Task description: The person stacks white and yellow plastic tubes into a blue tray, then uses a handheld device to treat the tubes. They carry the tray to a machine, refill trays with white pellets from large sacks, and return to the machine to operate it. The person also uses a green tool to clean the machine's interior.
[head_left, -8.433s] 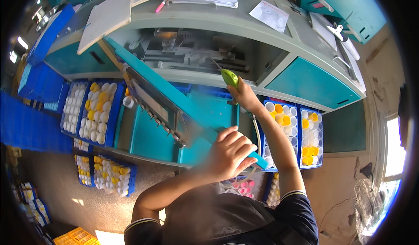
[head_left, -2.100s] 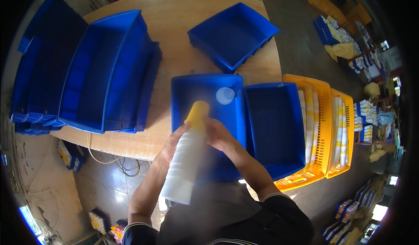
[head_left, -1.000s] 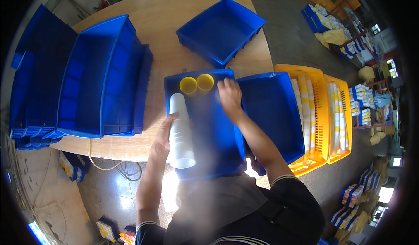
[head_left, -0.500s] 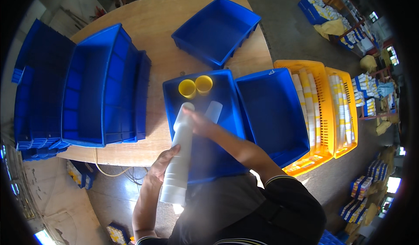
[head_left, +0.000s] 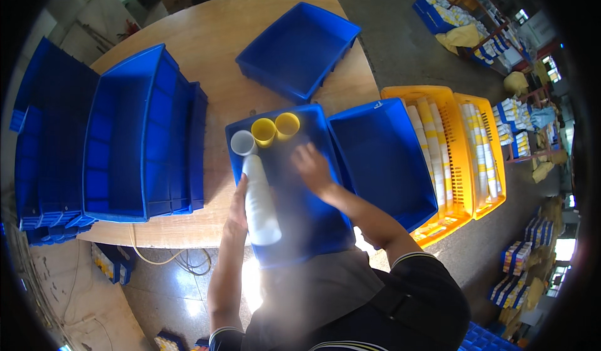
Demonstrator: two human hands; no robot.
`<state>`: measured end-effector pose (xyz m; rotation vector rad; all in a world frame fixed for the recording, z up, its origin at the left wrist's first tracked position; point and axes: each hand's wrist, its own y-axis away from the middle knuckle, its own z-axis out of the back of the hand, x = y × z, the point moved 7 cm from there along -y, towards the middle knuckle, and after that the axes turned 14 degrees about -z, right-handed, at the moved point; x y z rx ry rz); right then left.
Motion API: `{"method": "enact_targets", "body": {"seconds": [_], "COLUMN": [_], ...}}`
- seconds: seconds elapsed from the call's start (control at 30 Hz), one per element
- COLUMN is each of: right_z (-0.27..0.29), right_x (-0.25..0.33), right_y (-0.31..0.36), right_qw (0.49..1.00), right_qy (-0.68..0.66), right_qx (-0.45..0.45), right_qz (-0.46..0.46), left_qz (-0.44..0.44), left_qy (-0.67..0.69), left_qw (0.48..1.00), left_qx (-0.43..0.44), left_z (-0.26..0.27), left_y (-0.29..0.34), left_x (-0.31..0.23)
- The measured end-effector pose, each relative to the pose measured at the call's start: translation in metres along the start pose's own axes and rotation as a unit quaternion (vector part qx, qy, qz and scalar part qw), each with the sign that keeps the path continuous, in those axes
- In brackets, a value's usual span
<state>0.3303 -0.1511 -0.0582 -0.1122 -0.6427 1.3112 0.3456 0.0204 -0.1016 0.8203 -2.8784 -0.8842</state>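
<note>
My left hand (head_left: pixel 238 206) grips a long stack of nested white cups (head_left: pixel 261 204) from its left side. The stack slants over the left part of a blue tray (head_left: pixel 275 258), its far end close to a single white cup (head_left: pixel 243 143). That cup stands mouth up in the tray's far left corner. Beside it, along the far side, are two yellow cups, one on the left (head_left: pixel 263 132) and one on the right (head_left: pixel 287 126). My right hand (head_left: pixel 312 168) hovers over the tray's right half, slightly blurred, fingers apart and nothing visible in them.
Another blue tray (head_left: pixel 383 163) adjoins on the right, then yellow crates (head_left: pixel 460 154) with long white-and-yellow cup stacks. A blue tray (head_left: pixel 300 50) rests farther back on the wooden table (head_left: pixel 219 44). Stacked blue trays (head_left: pixel 122 132) stand on the left.
A white cup now stands in the far left corner. The loose white cup near my right hand is gone from there. The held stack has drawn up over the tray; my right hand has moved right, off it.
</note>
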Motion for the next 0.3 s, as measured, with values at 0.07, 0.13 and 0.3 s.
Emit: {"method": "enact_targets", "body": {"seconds": [0.07, 0.13, 0.3], "right_z": [0.010, 0.017, 0.060], "right_x": [-0.030, -0.055, -0.038], "right_y": [-0.034, -0.071, -0.058], "right_qw": [0.996, 0.984, 0.976], "right_qy": [0.051, 0.107, -0.110], "right_qx": [-0.011, -0.001, -0.099], "right_qz": [-0.069, -0.141, -0.159], "left_qz": [-0.008, -0.006, -0.014], "left_qy": [0.003, -0.002, -0.024], "left_qw": [1.000, 1.000, 0.999], "left_qx": [-0.008, 0.020, -0.025], "left_z": [-0.006, -0.018, -0.016], "left_y": [0.003, 0.010, 0.035], "left_x": [-0.003, -0.002, 0.010]}}
